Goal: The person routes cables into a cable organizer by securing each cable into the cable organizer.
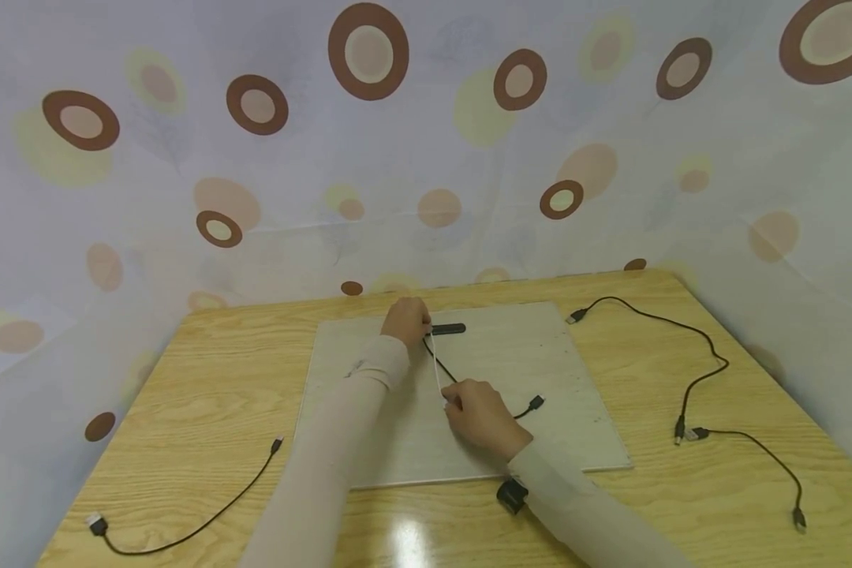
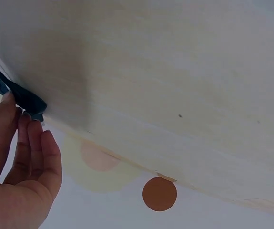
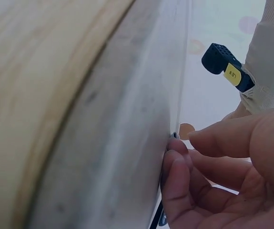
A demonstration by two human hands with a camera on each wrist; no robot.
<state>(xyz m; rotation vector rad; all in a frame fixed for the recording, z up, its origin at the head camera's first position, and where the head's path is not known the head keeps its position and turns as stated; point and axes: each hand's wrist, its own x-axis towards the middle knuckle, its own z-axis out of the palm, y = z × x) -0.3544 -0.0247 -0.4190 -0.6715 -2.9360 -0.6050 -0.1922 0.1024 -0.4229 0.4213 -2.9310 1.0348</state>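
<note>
The left hand point(image 1: 406, 319) pinches a black piece point(image 2: 29, 99), the right hand point(image 1: 484, 414) a white cord point(image 1: 436, 364). Likely straightening it; next needs a steady hold.

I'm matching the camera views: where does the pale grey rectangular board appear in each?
Head: the pale grey rectangular board lies low centre, on the yellowish wooden table.
Left wrist: fills most of the frame, above and right of the bare left hand.
Right wrist: slants from top centre to lower left, left of the bare right hand.
Shared landmark: the white cloth printed with coloured circles.
</note>
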